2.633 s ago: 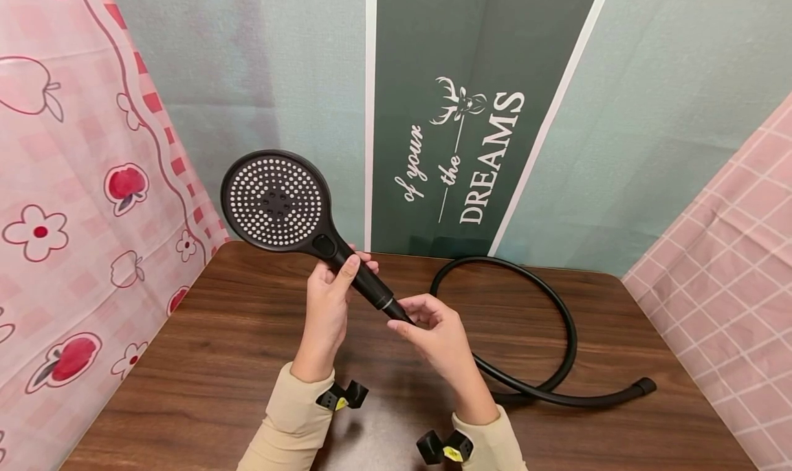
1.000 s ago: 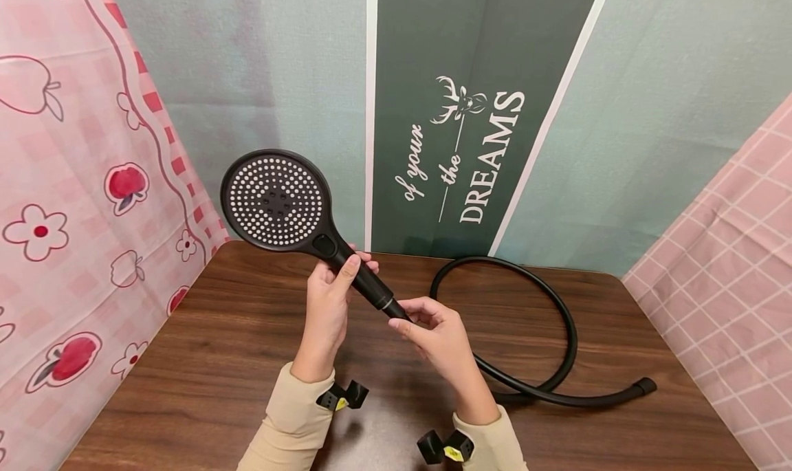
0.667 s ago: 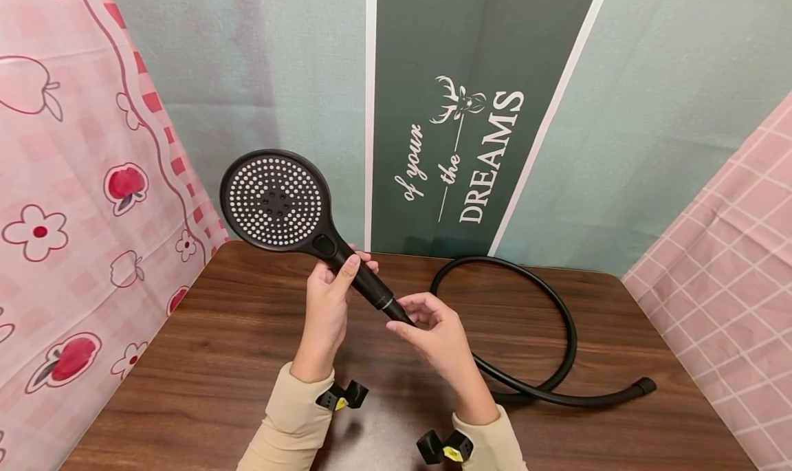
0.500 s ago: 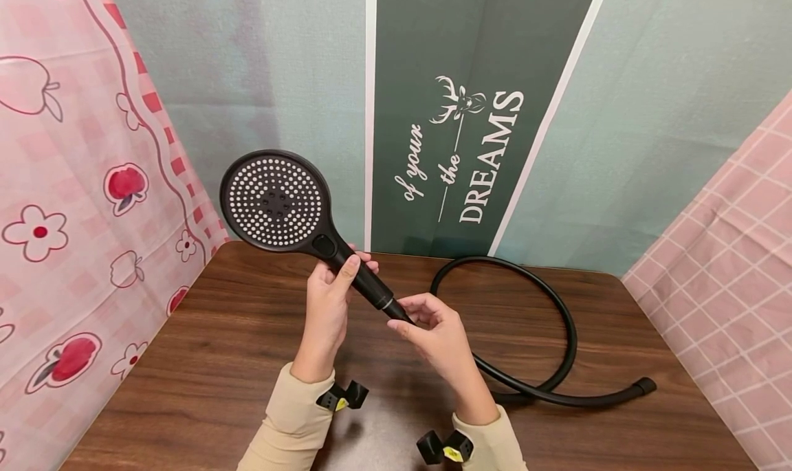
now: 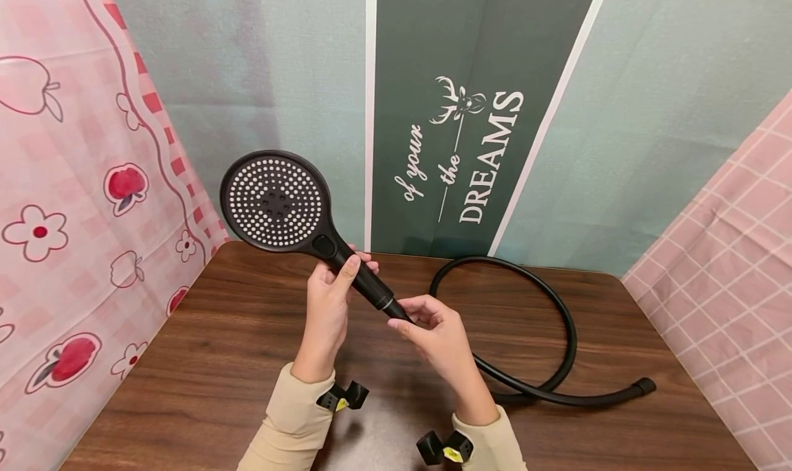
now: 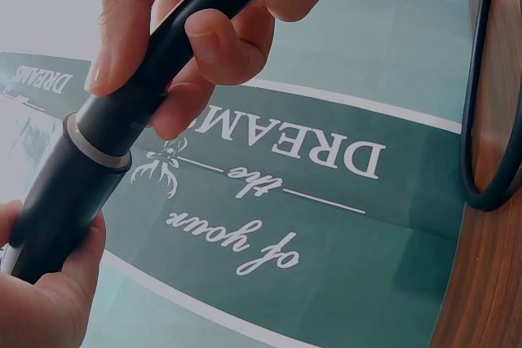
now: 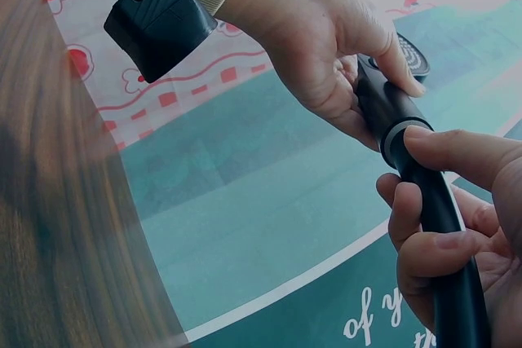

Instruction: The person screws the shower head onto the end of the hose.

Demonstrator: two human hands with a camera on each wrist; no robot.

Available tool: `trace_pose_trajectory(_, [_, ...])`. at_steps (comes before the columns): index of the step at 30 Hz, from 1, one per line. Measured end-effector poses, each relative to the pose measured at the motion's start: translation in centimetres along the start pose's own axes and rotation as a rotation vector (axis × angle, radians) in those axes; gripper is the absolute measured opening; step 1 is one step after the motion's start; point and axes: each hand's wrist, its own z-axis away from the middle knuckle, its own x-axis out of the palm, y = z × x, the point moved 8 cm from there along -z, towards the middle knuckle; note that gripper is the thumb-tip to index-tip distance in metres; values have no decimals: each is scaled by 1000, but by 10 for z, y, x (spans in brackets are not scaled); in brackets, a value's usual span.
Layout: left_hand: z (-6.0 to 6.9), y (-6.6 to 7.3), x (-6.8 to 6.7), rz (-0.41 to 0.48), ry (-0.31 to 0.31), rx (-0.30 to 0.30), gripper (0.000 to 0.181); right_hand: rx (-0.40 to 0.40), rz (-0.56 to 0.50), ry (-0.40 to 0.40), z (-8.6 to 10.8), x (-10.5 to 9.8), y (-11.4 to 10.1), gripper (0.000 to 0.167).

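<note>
In the head view a round black shower head (image 5: 276, 201) with pale nozzles is held up above the table, tilted with its face toward me. My left hand (image 5: 326, 309) grips its handle, thumb on top. At the handle's lower end, my right hand (image 5: 442, 330) pinches the black end fitting (image 5: 394, 309) of a shower hose (image 5: 570, 333). Both wrist views show the fitting meeting the handle (image 7: 382, 99), with a light ring (image 6: 98, 151) at the joint. Whether any thread is engaged inside is hidden. Curled fingers of the right hand also wrap the hose just below the fitting.
The hose loops over the brown wooden table (image 5: 204, 381), its free end (image 5: 645, 386) lying at the right. A grey-green cloth (image 5: 309, 79) with lettering hangs behind. Pink cloths flank both sides, one with apples (image 5: 71, 357), one with a white grid (image 5: 730, 271).
The right thumb and fingers shift slightly back and forth on the hose fitting. The left hand and shower head stay in place, and the hose on the table has not moved.
</note>
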Motion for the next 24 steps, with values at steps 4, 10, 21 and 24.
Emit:
trace_pose_trajectory(4, [0, 0, 0, 3, -1, 0, 26, 12, 5, -3, 0, 0, 1, 28])
trace_pose_trajectory(10, [-1, 0, 0, 5, -5, 1, 31, -12, 10, -10, 0, 1, -1, 28])
trace_pose_trajectory(21, [-1, -1, 0, 2, -5, 1, 27, 7, 21, -7, 0, 1, -1, 25])
trace_pose_trajectory(24, [-1, -1, -1, 0, -6, 1, 32, 12, 25, -8, 1, 1, 0, 25])
